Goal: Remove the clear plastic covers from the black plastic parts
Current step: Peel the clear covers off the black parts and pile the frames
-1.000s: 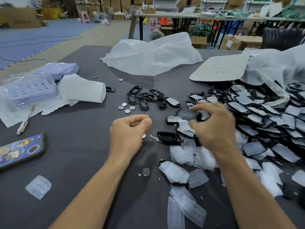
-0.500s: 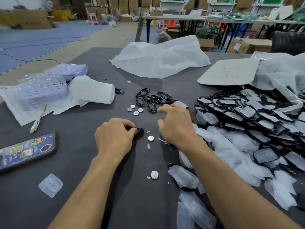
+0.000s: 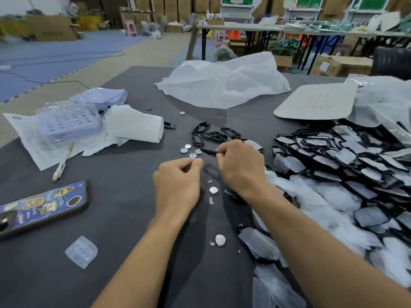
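head view: one camera, looking down at both hands
left hand (image 3: 178,183): fingers curled, thumb tip against forefinger; I cannot tell whether they pinch anything
right hand (image 3: 242,167): just right of the left fingertips, pinching a black part (image 3: 209,152) that juts leftward past its fingertips
discs (image 3: 191,150): silver, just beyond the left fingertips
frames (image 3: 211,134): bare black, beyond the right fingers
covered parts (image 3: 344,161): heaped right of the right fingers
loose covers (image 3: 322,196): clear, by the right wrist
table (image 3: 124,218): dark grey
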A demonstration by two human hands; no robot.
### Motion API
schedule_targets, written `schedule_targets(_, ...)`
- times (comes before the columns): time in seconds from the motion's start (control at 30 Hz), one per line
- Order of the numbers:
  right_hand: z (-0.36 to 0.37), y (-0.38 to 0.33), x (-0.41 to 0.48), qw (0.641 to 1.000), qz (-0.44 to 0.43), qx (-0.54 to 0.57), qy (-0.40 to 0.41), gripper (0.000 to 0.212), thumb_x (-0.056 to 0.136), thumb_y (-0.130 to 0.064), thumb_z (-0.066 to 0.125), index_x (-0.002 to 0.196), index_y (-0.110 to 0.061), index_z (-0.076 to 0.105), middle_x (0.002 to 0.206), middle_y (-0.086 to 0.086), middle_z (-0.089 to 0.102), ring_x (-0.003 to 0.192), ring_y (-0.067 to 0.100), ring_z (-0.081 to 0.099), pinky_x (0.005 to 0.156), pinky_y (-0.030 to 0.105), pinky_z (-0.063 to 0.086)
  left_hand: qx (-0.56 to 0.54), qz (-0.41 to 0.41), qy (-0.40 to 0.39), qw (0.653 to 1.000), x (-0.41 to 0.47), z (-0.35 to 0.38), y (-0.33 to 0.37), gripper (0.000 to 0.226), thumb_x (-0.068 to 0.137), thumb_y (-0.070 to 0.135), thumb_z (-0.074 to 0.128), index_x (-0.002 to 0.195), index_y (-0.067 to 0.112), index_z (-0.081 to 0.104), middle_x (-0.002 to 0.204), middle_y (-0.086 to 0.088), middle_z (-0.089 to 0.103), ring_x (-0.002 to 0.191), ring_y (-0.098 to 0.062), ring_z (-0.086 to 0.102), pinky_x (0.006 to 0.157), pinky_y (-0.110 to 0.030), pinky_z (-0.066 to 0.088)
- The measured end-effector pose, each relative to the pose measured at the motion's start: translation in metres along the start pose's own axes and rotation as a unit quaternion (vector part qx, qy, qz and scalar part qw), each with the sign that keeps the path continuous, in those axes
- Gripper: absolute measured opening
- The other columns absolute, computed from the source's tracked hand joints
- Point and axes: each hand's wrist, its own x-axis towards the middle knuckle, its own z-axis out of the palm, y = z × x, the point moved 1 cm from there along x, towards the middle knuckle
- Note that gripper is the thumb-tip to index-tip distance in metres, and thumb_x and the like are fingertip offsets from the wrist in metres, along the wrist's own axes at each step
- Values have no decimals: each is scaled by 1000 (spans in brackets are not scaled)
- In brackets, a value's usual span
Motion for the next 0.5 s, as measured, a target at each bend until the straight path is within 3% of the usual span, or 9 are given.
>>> schedule_targets(0.07, -11, 1, -32, 996, -38, 16, 85, 14, 90, -28, 67, 95, -27, 81, 88, 2, 78, 86, 31, 70, 79, 36, 49, -194, -104, -62, 974, -12, 12, 6, 35, 94, 42, 68, 68, 20, 76, 70, -10, 76, 49, -23, 65, 47, -33, 56)
schedule_targets(0.13, -20, -1, -67, 987, -83, 17, 137, 5, 82, -28, 78, 85, -27, 82, 74, 0, 76, 73, 26, 67, 77, 34, 45, -223, -120, -91, 963, -18, 19, 7, 37, 96, 37, 68, 69, 15, 78, 72, -9, 77, 55, -21, 68, 50, -32, 56)
schedule_targets(0.23, -28, 10, -94, 982, -116, 94, 112, 12, 80, -29, 77, 90, -27, 83, 78, -8, 78, 78, 10, 61, 82, 28, 44, -248, -130, -98, 955, -19, 17, 7, 26, 97, 6, 59, 78, 1, 76, 70, -12, 73, 55, -18, 66, 49, -25, 56)
schedule_targets(0.3, -37, 28, -94, 978, -79, 187, 53, 15, 85, -24, 76, 96, -31, 83, 76, -17, 74, 79, 6, 62, 75, 18, 45, -280, -147, -112, 942, -17, 12, 10, 24, 98, -4, 53, 87, 3, 74, 69, -11, 75, 53, -16, 70, 47, -23, 56)
schedule_targets(0.37, -42, 39, -94, 977, -70, 195, 50, 15, 86, -22, 77, 95, -32, 83, 69, -18, 70, 75, 5, 60, 70, 13, 41, -289, -143, -160, 933, -20, 13, 13, 22, 97, -1, 54, 93, 5, 74, 77, -12, 78, 57, -16, 73, 48, -24, 56)
schedule_targets(0.5, -36, 33, -95, 985, -116, 65, 109, 8, 85, -31, 76, 84, -26, 81, 72, -7, 75, 78, 14, 59, 89, 32, 39, -264, -97, -244, 928, -28, 23, 10, 23, 100, 18, 58, 100, 15, 80, 103, -9, 80, 76, -12, 73, 64, -26, 60)
